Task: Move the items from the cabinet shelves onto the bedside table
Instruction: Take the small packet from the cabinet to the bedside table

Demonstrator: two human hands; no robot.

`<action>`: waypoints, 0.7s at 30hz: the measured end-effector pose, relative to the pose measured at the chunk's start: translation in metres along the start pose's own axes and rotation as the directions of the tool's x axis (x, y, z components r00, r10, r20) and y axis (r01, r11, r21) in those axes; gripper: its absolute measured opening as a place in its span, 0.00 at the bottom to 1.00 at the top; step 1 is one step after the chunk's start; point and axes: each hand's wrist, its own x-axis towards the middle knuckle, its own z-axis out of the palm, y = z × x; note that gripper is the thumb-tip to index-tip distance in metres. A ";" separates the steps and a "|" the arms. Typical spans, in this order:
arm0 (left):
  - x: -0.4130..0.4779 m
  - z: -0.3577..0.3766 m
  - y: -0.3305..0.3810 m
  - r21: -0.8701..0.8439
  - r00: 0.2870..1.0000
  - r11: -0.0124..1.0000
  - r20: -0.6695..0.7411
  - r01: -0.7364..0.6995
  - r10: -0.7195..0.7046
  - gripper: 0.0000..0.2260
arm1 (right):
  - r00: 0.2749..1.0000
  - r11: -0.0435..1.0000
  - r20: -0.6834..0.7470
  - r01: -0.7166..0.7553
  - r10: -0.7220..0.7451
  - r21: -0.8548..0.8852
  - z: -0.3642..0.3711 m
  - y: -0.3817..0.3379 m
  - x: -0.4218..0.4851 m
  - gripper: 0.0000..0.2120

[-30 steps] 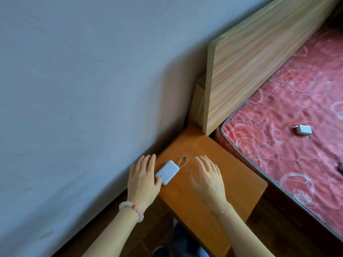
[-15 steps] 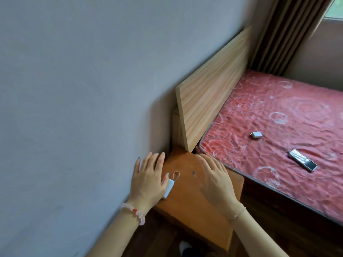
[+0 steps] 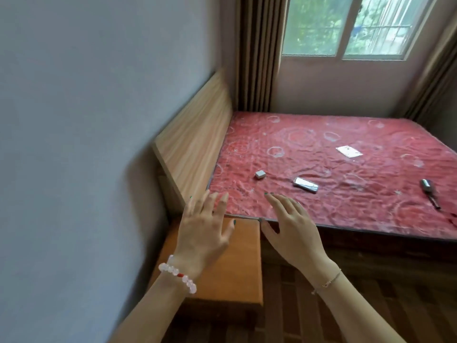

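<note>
The left hand (image 3: 202,231) hovers over the counter (image 3: 237,273), the right hand (image 3: 289,233) just beside it, both spread and empty, seemingly free to fetch more.

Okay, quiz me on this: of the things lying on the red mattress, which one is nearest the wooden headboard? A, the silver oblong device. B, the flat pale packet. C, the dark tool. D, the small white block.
D: the small white block lies closest to the headboard, while the silver oblong device, the flat pale packet and the dark tool all lie farther out across the mattress.
</note>
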 end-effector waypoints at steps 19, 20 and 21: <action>0.018 -0.023 0.378 -0.233 0.827 0.794 -0.165 -0.561 0.537 0.25 | 0.846 0.831 -0.363 -0.493 0.390 -0.256 -0.262 0.208 -0.204 0.25; 0.014 -0.024 0.402 -0.247 0.814 0.775 -0.174 -0.581 0.555 0.25 | 0.831 0.811 -0.388 -0.517 0.399 -0.273 -0.276 0.219 -0.220 0.26; 0.011 -0.024 0.424 -0.259 0.799 0.756 -0.180 -0.601 0.573 0.25 | 0.815 0.791 -0.407 -0.542 0.413 -0.284 -0.289 0.229 -0.235 0.26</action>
